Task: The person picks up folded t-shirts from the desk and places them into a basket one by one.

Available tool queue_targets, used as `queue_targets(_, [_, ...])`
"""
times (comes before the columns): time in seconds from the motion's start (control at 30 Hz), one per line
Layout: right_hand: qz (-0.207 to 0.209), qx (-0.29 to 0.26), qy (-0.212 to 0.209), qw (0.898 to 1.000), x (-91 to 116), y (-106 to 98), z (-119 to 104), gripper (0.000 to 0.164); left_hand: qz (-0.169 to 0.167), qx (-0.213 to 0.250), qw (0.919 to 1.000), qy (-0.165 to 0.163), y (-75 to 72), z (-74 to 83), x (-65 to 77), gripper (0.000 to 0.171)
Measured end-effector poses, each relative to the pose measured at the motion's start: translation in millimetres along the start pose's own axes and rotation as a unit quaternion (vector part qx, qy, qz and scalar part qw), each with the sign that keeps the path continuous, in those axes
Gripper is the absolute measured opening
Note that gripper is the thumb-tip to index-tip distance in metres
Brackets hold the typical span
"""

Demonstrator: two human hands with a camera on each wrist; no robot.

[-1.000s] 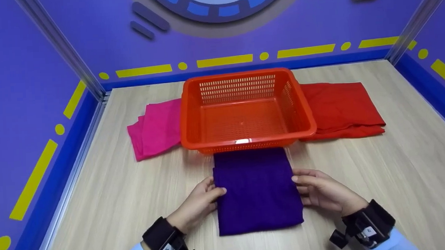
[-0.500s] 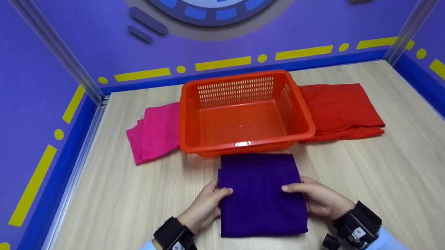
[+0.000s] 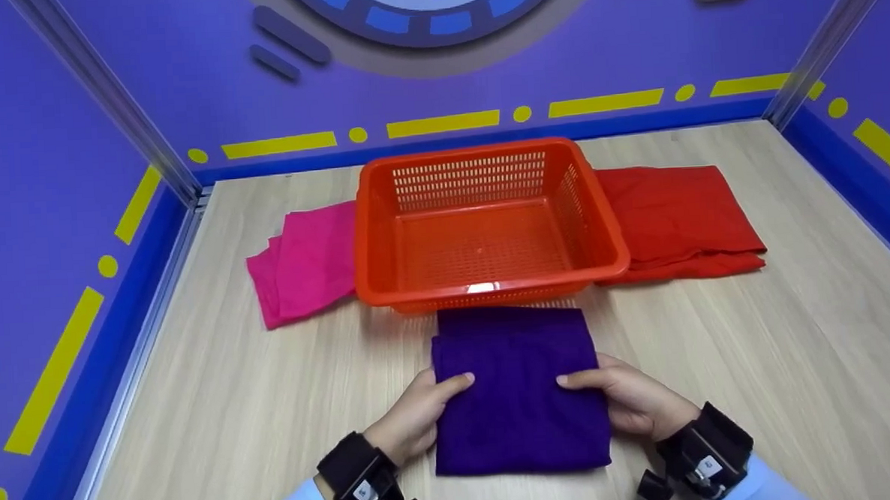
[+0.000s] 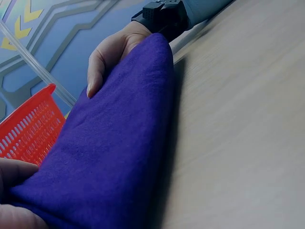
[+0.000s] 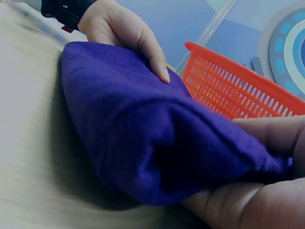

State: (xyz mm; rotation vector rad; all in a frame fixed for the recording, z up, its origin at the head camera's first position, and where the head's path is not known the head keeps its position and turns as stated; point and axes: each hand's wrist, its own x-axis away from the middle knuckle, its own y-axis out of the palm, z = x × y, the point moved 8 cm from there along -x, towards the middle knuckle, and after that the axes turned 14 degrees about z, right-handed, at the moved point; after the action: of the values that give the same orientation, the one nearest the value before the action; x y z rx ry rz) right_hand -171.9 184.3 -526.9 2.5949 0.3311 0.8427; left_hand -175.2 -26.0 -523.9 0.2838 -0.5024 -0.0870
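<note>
A folded purple cloth (image 3: 523, 397) lies flat between my hands at the front of the table in the head view. My left hand (image 3: 420, 414) grips its left edge, thumb on top and fingers hidden underneath. On the opposite edge my right hand (image 3: 639, 395) holds it the same way, thumb pointing inward. Seen from the right wrist, the cloth's side (image 5: 157, 148) shows thick, open folds, with fingers below it. In the left wrist view a shadow runs along the near edge of the cloth (image 4: 119, 133).
An orange plastic basket (image 3: 484, 289) stands just behind the purple cloth. Folded pink cloth (image 3: 314, 259) lies at its left and folded red cloth (image 3: 680, 213) at its right, both reaching up to the basket. Blue-purple panels (image 3: 453, 92) wall the table (image 3: 294, 407) at the back and sides.
Both thumbs have moved further in over the purple cloth, and the hands have closed on its edges. The cloth has shifted slightly toward me, away from the basket.
</note>
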Motion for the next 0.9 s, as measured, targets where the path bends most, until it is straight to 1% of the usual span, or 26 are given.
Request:
queue_targets(0.2, [0.016,0.005,0.001,1.000,0.8,0.5,-0.9,0.027,-0.009,0.019,0.9996,-0.018,-1.3,-0.4,1.7,0.034])
queue_targets(0.33, [0.021,0.014,-0.005,1.000,2.4,1.8,-2.4,0.029,-0.018,0.027,0.9992,-0.022,-1.5,0.5,4.0,0.032])
queue_targets(0.43, [0.017,0.022,-0.010,1.000,6.2,5.1,-4.9,0.032,-0.030,0.040,0.9984,-0.026,-0.3,3.9,8.3,0.034])
queue_targets(0.53, [0.000,0.035,-0.022,0.999,13.7,11.4,-11.1,0.038,-0.045,0.053,0.9971,-0.032,0.6,13.0,18.4,0.036])
queue_targets(0.67, [-0.032,0.051,-0.041,0.997,27.9,22.7,-23.2,0.043,-0.070,0.067,0.9947,-0.036,2.4,30.4,36.1,0.038])
queue_targets(0.77, [-0.052,0.053,-0.047,0.996,38.4,31.0,-31.4,0.040,-0.089,0.080,0.9922,-0.037,4.0,41.7,47.2,0.038])
queue_targets(0.9, [-0.077,0.049,-0.052,0.994,49.5,40.5,-41.1,0.038,-0.109,0.083,0.9899,-0.037,5.6,53.7,57.9,0.038])
